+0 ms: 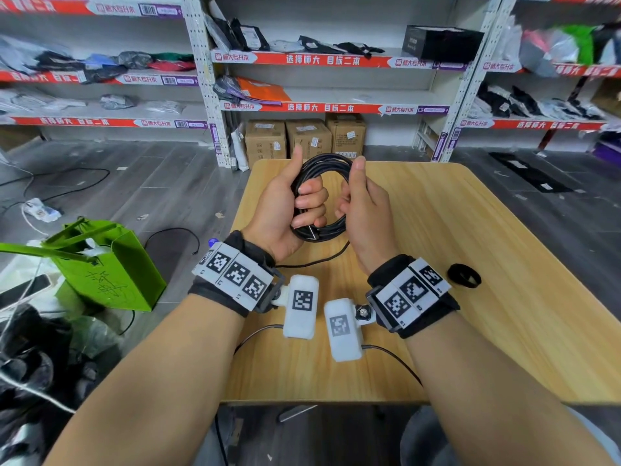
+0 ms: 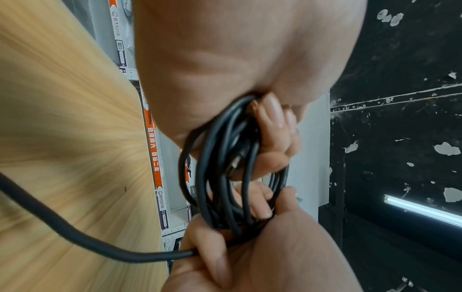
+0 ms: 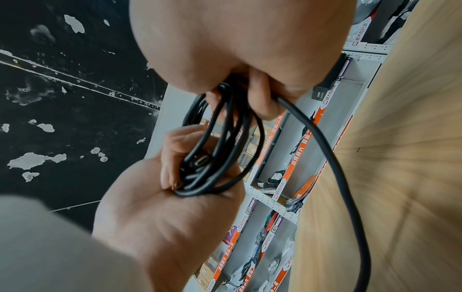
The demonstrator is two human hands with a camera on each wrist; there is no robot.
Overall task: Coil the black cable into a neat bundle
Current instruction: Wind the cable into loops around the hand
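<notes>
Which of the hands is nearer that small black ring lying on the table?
Right. The right hand is up on the cable coil, with the black ring lying off to its right; the left hand grips the coil's far side.

- Table [image 1: 504,264]: bare wood along the far edge and the whole right side, open for a hand to pass.
- Black ring [image 1: 464,276]: lies towards the right edge, the only loose item there.
- Black cable [image 1: 322,169]: its free tail [image 1: 316,262] trails across the table's middle towards the left edge.
- Green bag [image 1: 107,264]: stands on the floor off the left edge.
</notes>
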